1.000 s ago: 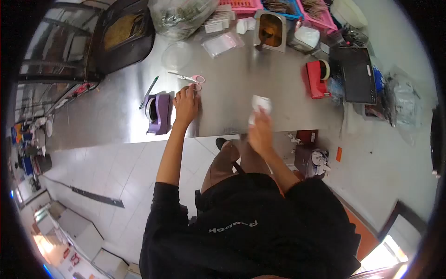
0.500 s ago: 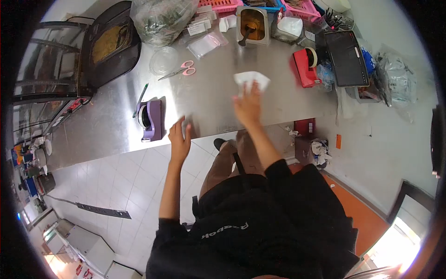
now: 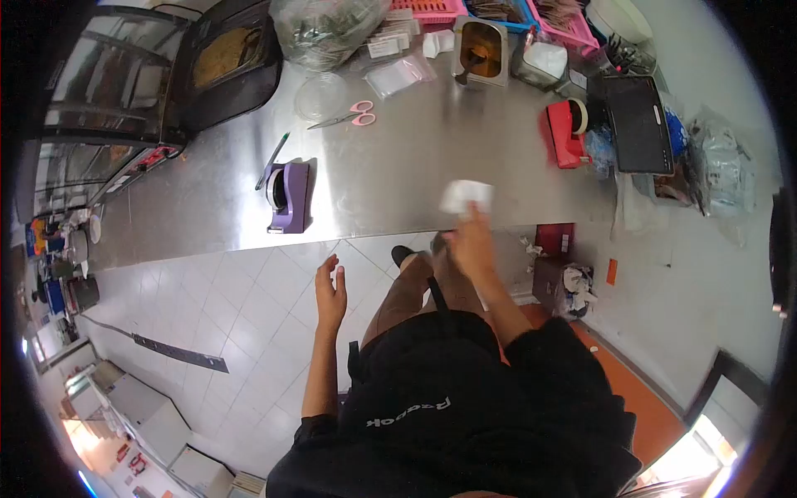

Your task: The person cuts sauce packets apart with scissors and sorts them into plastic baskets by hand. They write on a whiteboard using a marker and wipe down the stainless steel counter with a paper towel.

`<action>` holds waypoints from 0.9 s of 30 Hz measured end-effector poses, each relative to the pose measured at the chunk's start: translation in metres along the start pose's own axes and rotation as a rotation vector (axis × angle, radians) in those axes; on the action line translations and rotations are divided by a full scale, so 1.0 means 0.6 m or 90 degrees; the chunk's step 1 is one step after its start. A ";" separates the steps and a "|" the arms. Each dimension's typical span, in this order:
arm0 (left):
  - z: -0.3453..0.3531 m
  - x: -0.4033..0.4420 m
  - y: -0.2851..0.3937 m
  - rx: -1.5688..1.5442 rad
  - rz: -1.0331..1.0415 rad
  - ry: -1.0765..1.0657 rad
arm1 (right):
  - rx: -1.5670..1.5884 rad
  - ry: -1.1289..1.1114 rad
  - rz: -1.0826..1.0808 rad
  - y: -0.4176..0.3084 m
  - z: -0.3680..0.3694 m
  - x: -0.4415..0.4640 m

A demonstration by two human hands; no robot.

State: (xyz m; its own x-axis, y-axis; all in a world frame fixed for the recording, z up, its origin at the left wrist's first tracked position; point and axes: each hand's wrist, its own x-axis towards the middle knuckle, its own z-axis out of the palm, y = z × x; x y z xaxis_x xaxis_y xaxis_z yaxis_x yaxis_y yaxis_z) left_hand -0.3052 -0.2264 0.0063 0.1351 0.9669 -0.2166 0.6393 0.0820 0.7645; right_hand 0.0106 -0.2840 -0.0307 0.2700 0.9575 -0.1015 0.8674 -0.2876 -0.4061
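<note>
My right hand (image 3: 475,251) is at the front edge of the steel table, its fingertips on a white folded tissue (image 3: 466,196) that is blurred by motion. How firmly the fingers grip it is partly smeared. In front of the table edge, above the floor, my left hand (image 3: 330,295) holds nothing, thumb and fingers apart. The nearest thing on the table to it is a purple tape dispenser (image 3: 290,199). A green-tipped pen (image 3: 274,159) lies beside that dispenser. Pink-handled scissors (image 3: 353,116) rest farther back, near a clear round lid (image 3: 320,97).
At the back are a metal container (image 3: 480,50) with a dark-handled utensil, a bag of greenery (image 3: 324,33) and a pink basket (image 3: 573,21). A red tape dispenser (image 3: 567,133) and a black tablet-like panel (image 3: 638,124) stand right. A black tray (image 3: 232,70) sits left.
My right hand has drawn the white tissue back across the tabletop towards the front edge. My left hand has moved back off the table edge. The view has shifted slightly.
</note>
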 end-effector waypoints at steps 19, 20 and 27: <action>-0.040 -0.146 -0.064 -0.111 -0.215 0.169 | 0.011 0.194 -0.325 -0.246 0.116 0.381; -0.039 -0.142 -0.067 -0.130 -0.199 0.167 | 0.008 0.193 -0.340 -0.255 0.121 0.391; -0.044 0.015 -0.052 -0.250 -0.118 0.237 | 0.060 0.045 -0.512 -0.302 0.163 0.285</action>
State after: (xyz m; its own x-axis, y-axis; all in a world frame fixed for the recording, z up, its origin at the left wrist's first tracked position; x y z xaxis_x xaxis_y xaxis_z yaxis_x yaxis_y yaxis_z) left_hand -0.3440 -0.2138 -0.0037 -0.2736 0.9421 -0.1939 0.2879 0.2726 0.9180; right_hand -0.1414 -0.0663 -0.0635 -0.3925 0.8660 0.3099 0.7689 0.4938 -0.4061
